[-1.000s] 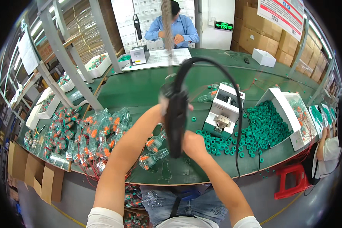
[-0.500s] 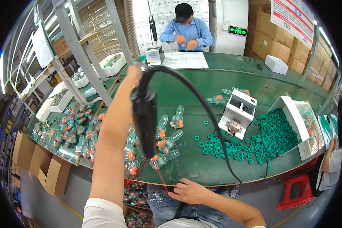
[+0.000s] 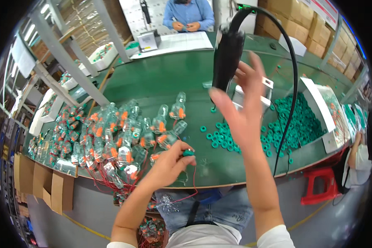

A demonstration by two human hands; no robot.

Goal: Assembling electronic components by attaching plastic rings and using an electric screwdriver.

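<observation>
My left hand (image 3: 167,163), near the table's front edge, is closed on a small green plastic part (image 3: 189,153) between thumb and fingertips. A red wire (image 3: 195,173) hangs down from around that part toward my lap. My right hand (image 3: 248,111) is raised over the table, blurred, with fingers and thumb spread. It is beside a black hanging tool (image 3: 227,58) shaped like an electric screwdriver; whether it touches the tool I cannot tell. Several clear plastic bottle-shaped housings (image 3: 178,106) with orange parts and red wires lie left of and beyond my left hand.
Loose green rings (image 3: 223,136) spread from a white box (image 3: 318,107) on the right. A white machine (image 3: 239,97) stands partly behind my right hand. The tool's black cable (image 3: 294,74) arches over the rings. Across the table (image 3: 165,70) a person in blue works; a red stool (image 3: 320,186) stands at right.
My left hand has come back from the far side to the front, now with the green part. My right hand has risen from the front edge to the hanging tool, which appears farther right.
</observation>
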